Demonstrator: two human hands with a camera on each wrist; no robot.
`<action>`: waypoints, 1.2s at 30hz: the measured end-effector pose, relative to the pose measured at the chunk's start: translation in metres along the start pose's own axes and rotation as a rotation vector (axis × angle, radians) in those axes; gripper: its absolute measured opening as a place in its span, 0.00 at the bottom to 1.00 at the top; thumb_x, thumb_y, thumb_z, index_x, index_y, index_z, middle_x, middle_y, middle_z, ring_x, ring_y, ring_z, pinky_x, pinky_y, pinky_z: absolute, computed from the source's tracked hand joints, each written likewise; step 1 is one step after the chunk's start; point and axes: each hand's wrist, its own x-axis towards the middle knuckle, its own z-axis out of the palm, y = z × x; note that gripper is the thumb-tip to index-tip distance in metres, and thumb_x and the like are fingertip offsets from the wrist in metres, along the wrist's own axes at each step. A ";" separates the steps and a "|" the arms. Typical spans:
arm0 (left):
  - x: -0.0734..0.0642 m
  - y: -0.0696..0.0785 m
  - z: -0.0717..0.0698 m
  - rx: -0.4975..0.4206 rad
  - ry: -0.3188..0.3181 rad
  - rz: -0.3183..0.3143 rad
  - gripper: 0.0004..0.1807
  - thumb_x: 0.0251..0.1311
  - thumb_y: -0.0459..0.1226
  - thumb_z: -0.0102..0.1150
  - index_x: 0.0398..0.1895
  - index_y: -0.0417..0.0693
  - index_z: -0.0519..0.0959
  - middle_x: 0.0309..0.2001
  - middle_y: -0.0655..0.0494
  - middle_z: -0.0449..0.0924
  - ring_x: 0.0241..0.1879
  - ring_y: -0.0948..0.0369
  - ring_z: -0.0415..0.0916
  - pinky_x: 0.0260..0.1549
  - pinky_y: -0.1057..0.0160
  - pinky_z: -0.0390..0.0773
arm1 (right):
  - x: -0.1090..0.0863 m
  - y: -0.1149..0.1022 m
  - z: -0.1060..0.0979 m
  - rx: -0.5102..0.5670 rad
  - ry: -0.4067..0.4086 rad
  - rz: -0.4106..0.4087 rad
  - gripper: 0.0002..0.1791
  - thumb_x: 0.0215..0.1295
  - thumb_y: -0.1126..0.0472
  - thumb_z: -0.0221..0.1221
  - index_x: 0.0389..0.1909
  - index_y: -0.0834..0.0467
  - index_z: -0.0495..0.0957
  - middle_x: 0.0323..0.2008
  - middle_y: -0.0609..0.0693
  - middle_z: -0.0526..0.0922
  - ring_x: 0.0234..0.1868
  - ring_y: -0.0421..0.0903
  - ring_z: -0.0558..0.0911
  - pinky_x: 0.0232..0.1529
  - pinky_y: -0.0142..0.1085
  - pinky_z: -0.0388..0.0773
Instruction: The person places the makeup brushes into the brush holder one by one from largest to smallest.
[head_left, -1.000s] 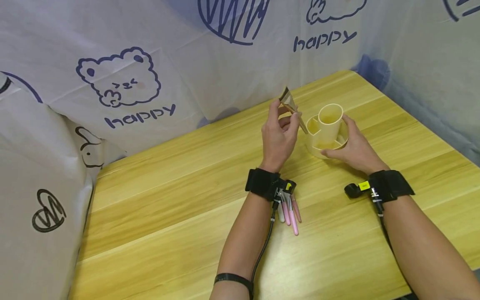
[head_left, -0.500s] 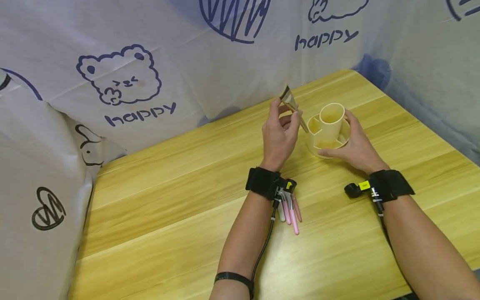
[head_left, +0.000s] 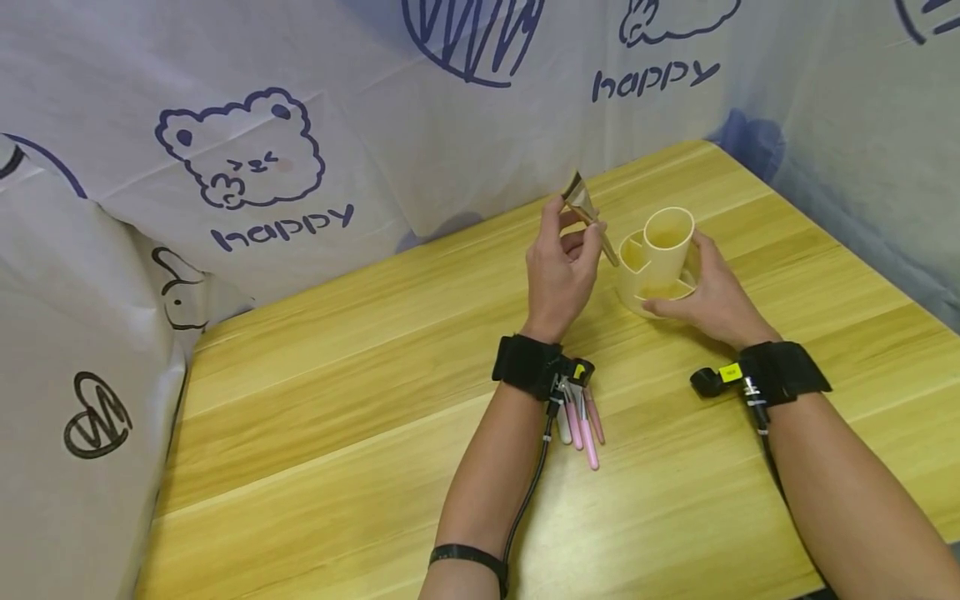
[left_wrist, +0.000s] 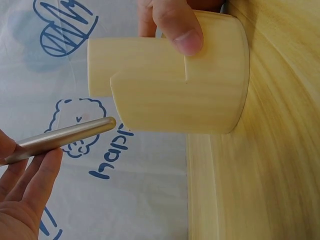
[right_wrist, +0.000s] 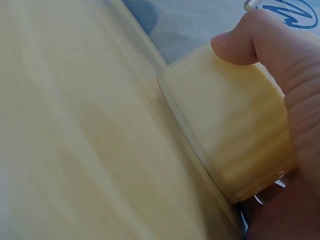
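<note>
Between the thumb and fingers of my left hand (head_left: pixel 558 279) is a gold makeup brush (head_left: pixel 581 202), tilted with its flat, dark-tipped head up. In the left wrist view, the rounded end of its handle (left_wrist: pixel 75 135) points at the rim of a cream brush holder (left_wrist: pixel 160 100), apparently just short of it. This holder has a tall round cup and lower divided compartments; no brush shows inside. My right hand (head_left: pixel 705 296) grips the holder's side, thumb at the front and fingers behind. In the right wrist view the holder's base (right_wrist: pixel 200 150) stands on the table.
Several brushes with pink and pale handles (head_left: pixel 588 433) lie on the wooden table (head_left: pixel 337 417), partly hidden under the left wrist strap (head_left: pixel 528 367). A white cloth (head_left: pixel 420 150) with blue drawings hangs behind the table. Cables run along both forearms.
The holder seems to have turned slightly in my right hand. My left hand keeps the brush in nearly the same place, while the whole view shifts a little.
</note>
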 end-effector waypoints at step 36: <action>0.002 0.002 -0.002 -0.007 0.025 0.019 0.22 0.74 0.33 0.54 0.68 0.39 0.67 0.54 0.38 0.84 0.47 0.51 0.91 0.46 0.70 0.86 | 0.000 0.001 -0.001 0.021 -0.029 -0.002 0.69 0.55 0.58 0.75 0.85 0.47 0.34 0.82 0.63 0.46 0.81 0.66 0.53 0.77 0.70 0.48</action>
